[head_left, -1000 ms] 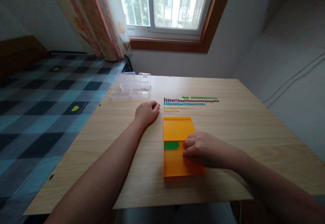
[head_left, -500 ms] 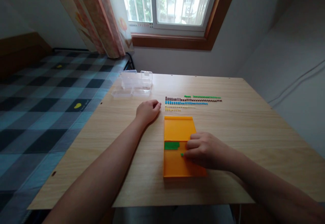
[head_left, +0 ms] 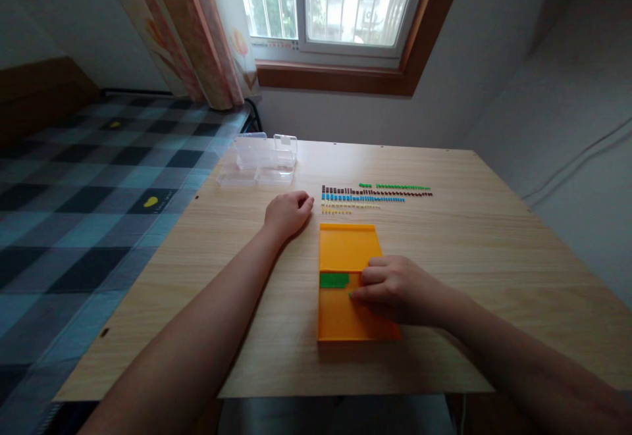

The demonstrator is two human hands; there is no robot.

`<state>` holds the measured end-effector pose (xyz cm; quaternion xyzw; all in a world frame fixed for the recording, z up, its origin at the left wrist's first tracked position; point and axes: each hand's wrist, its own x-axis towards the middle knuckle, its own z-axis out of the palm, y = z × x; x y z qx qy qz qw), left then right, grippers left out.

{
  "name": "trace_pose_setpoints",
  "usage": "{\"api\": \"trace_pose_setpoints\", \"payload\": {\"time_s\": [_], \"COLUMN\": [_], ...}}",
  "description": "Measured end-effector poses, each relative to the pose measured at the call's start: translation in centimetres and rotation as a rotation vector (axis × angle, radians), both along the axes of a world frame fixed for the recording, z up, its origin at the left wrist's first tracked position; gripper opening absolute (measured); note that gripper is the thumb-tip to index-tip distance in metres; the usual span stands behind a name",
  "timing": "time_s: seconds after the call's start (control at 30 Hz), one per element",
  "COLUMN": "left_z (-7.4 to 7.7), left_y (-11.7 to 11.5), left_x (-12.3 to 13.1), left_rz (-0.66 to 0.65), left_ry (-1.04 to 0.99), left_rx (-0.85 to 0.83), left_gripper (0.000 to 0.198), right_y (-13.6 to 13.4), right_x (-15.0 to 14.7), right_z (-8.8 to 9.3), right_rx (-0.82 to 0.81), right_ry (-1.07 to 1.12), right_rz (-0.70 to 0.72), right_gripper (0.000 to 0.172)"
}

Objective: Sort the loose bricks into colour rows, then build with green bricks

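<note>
My right hand (head_left: 392,288) is over the near half of an orange two-part tray (head_left: 336,320). Its fingers are bent together, with a small green block (head_left: 350,295) at the tips, mostly covered by them. Just beyond, a flat patch of joined green blocks (head_left: 334,280) lies against the tray's dividing ridge at the left side. My left hand (head_left: 289,213) rests curled on the table, left of the tray's far end, and nothing shows in its fingers.
Rows of tiny blocks stand past the tray: green blocks (head_left: 402,187), brown blocks (head_left: 378,193), blue blocks (head_left: 363,199) and yellow blocks (head_left: 336,210). Clear plastic boxes (head_left: 264,162) sit at the table's (head_left: 469,244) back left. A checked bed (head_left: 123,178) adjoins on the left.
My right hand has shifted slightly left and away from me within the tray, and the small green block at its fingertips has moved with it. My left hand stays in place.
</note>
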<state>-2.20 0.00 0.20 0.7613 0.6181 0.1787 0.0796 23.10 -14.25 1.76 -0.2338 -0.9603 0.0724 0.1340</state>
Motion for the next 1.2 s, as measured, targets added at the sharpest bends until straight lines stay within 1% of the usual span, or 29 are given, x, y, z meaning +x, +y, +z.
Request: {"api": "trace_pose_setpoints", "payload": {"time_s": [0.17,0.5,0.67,0.8,1.03,1.13,1.2], "left_z": [0.10,0.07,0.16,0.12,0.06,0.03,0.03], "left_y": [-0.07,-0.08,-0.16,-0.12,-0.07,-0.08,-0.08], "left_x": [0.08,0.09,0.10,0.10,0.11,0.11,0.12], "left_rz": [0.001,0.004,0.003,0.010,0.003,0.004,0.005], "left_ry": [-0.001,-0.020,-0.021,-0.026,-0.011,-0.010,-0.011], "left_rx": [-0.005,-0.012,-0.015,-0.022,-0.024,-0.022,-0.018], "left_gripper": [0.038,0.037,0.037,0.036,0.038,0.038,0.038], "right_y": [0.08,-0.05,-0.09,-0.17,-0.16,-0.12,-0.08], "right_x": [-0.06,-0.17,-0.07,-0.20,-0.26,-0.24,-0.15], "right_z": [-0.38,-0.16,-0.23,-0.17,-0.47,-0.73,-0.71], "right_rx": [0.051,0.057,0.025,0.040,0.042,0.061,0.084], "right_ry": [0.006,0.061,0.061,0.029,0.033,0.074,0.129], "right_rz": [-0.069,-0.100,-0.079,-0.088,-0.100,-0.107,-0.140], "right_gripper": [0.021,0.029,0.026,0.024,0.026,0.025,0.025]}}
